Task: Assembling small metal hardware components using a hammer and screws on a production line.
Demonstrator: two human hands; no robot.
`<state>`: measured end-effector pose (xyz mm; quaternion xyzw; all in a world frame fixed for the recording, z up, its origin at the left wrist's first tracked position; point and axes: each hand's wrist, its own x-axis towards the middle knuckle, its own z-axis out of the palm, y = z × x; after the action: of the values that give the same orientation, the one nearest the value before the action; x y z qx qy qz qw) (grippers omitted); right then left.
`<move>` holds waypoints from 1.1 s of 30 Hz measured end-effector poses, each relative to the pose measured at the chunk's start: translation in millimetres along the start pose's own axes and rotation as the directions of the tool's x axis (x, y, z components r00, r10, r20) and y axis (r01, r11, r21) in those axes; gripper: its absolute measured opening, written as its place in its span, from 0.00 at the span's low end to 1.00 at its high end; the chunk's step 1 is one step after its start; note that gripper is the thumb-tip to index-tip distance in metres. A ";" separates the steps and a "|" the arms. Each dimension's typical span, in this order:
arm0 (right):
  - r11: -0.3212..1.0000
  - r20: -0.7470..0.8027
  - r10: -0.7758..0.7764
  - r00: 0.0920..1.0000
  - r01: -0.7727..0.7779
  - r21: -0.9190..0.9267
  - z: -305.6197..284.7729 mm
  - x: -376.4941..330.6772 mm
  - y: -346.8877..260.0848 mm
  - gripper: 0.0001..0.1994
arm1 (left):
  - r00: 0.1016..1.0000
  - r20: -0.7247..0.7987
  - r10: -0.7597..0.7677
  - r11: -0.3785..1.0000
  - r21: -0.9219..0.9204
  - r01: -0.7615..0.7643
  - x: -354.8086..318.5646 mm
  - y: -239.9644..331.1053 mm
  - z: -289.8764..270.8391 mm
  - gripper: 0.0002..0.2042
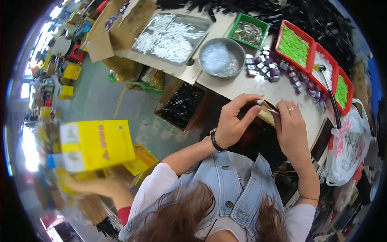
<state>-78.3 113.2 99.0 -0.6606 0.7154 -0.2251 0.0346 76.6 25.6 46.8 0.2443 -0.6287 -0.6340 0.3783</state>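
Both hands are raised in front of my chest at the table's near edge, close together. My left hand, with a dark band on its wrist, pinches a small dark and pale piece between thumb and fingers; its kind is too small to tell. My right hand, with a ring on one finger, is closed on a small pointed silvery metal piece aimed towards the left hand. Small purple-and-white pieces lie loose on the table beyond, beside a grey metal bowl holding clear plastic.
A metal tray of white parts stands far left. A green tray holds metal pins; red trays hold green and white parts. A black-handled tool lies across them. Left, another person's hand carries a yellow box.
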 end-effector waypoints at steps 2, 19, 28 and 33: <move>1.000 0.031 0.016 0.999 -0.015 -0.025 2.0 2.9 -11.4 0.09 | 0.996 -0.046 0.078 0.993 0.088 -0.074 -3.0 3.1 -5.0 0.10; 0.978 0.150 -0.203 0.968 0.194 0.076 47.4 28.9 -6.8 0.06 | 0.831 0.338 -0.441 0.644 -0.526 0.556 -3.4 -5.1 -56.8 0.13; 0.996 0.082 0.000 0.997 -0.007 0.094 40.6 37.6 -3.8 0.08 | 0.998 -0.049 0.038 0.553 0.833 0.020 -32.6 -4.4 -170.4 0.15; 0.925 -0.019 0.324 0.946 -0.321 -0.202 16.6 -10.5 97.2 0.13 | 0.984 0.006 0.178 0.633 0.764 -0.120 91.7 17.9 -158.3 0.10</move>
<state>-161.6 121.2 45.7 -0.5357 0.8330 -0.1378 0.0089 149.5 -142.1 65.3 0.3497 -0.8410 -0.2687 0.3132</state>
